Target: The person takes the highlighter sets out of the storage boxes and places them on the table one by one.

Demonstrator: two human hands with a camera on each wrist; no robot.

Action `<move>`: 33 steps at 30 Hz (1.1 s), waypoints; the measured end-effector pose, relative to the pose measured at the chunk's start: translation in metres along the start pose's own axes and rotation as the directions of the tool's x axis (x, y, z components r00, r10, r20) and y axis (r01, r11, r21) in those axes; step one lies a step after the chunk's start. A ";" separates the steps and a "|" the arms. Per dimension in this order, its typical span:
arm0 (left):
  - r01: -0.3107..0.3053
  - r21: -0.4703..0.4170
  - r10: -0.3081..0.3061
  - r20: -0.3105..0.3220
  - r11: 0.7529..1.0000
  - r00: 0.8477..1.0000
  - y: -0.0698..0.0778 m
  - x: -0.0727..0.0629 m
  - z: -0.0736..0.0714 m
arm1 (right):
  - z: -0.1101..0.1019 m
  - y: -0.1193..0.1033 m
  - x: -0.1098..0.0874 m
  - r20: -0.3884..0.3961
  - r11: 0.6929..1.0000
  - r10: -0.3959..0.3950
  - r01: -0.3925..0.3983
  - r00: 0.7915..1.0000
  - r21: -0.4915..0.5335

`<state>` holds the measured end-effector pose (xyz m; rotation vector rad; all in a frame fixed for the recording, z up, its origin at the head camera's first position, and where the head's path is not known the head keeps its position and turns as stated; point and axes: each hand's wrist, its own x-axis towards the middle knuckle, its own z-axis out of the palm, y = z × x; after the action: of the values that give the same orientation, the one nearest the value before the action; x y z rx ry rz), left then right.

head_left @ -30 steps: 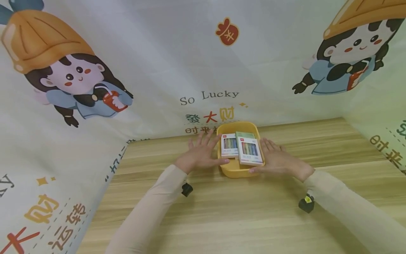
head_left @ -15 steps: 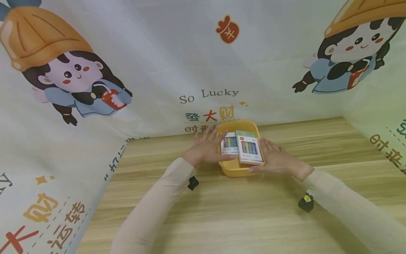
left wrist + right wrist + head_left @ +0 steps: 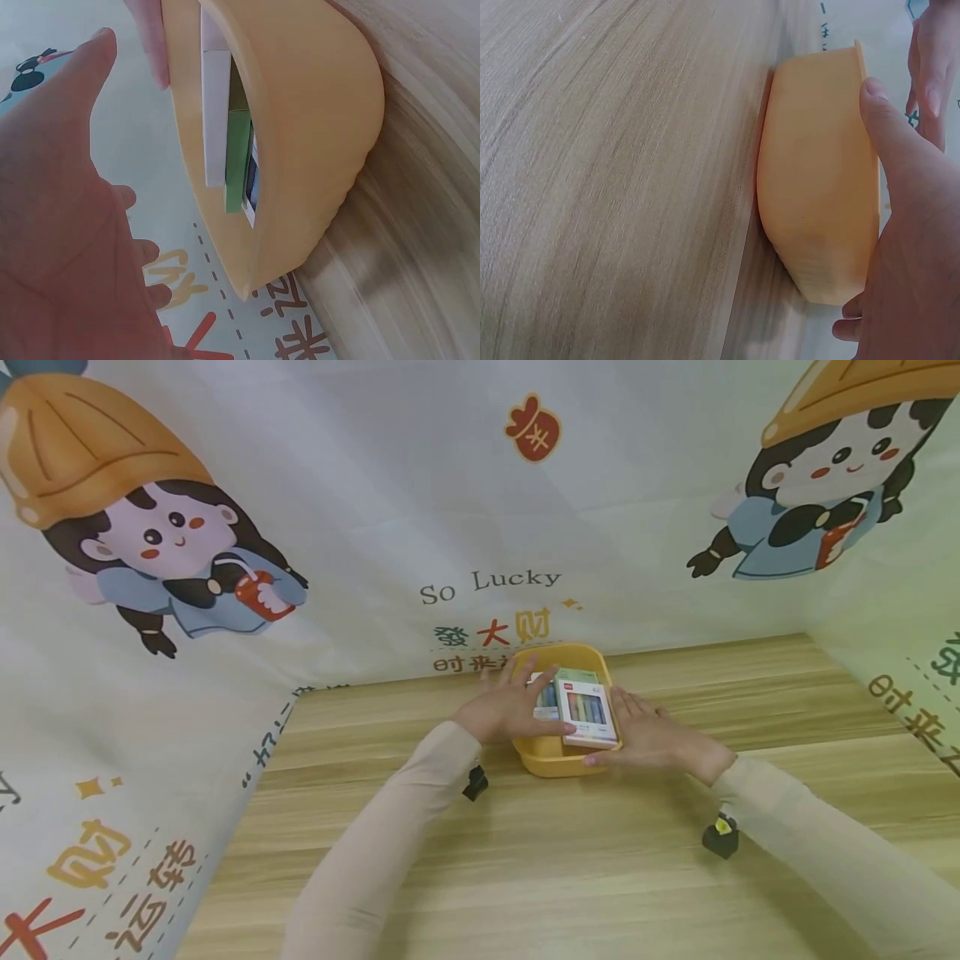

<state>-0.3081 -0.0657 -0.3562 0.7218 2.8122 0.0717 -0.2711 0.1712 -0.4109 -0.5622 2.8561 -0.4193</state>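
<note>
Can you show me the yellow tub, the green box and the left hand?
Yellow tub (image 3: 817, 165): right wrist view, on its outer wall.
Green box (image 3: 238, 159): left wrist view, on its narrow side.
Left hand (image 3: 506, 708): head view, on its back.

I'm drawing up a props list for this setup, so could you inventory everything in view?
Tabletop: 1, light brown wood-grain, below
Printed cloth: panel count unclear, white, back and sides
Cartoon figures: 2, orange caps, on the cloth
Pouch print: 1, red, upper middle
Lettering: several lines, mixed colours, on the cloth
Bin: 1, yellow, on the tabletop
Crayon boxes: 2, white, in the bin
Green box: 1, green, partly under the right crayon box
Wrist devices: 2, black, one per wrist
Sleeves: 2, beige, both arms
Left hand: 1, bare, by the bin's left rim
Right hand: 1, bare, against its right side
</note>
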 end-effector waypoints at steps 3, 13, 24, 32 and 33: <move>0.003 -0.004 -0.003 0.005 1.000 1.000 0.004 0.005 0.000 | 0.000 0.001 0.000 -0.004 1.000 -0.005 0.005 1.000 -0.003; 0.030 0.039 -0.032 0.040 0.999 0.999 0.015 0.019 0.001 | -0.001 0.000 0.000 0.001 1.000 -0.006 0.006 1.000 -0.001; 0.027 0.040 -0.029 0.047 0.999 0.998 0.025 0.029 -0.002 | -0.001 0.001 0.002 -0.002 1.000 -0.012 0.012 1.000 -0.002; 0.044 0.041 -0.046 0.048 0.998 0.998 0.031 0.036 -0.003 | -0.002 0.001 0.001 0.008 1.000 -0.021 0.021 1.000 0.013; 0.043 0.054 -0.045 0.048 0.998 0.998 0.032 0.037 -0.003 | -0.002 0.001 0.001 0.007 1.000 -0.022 0.021 1.000 0.012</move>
<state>-0.3254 -0.0196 -0.3580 0.6637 2.7906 -0.0282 -0.2733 0.1722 -0.4098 -0.5915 2.8408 -0.4370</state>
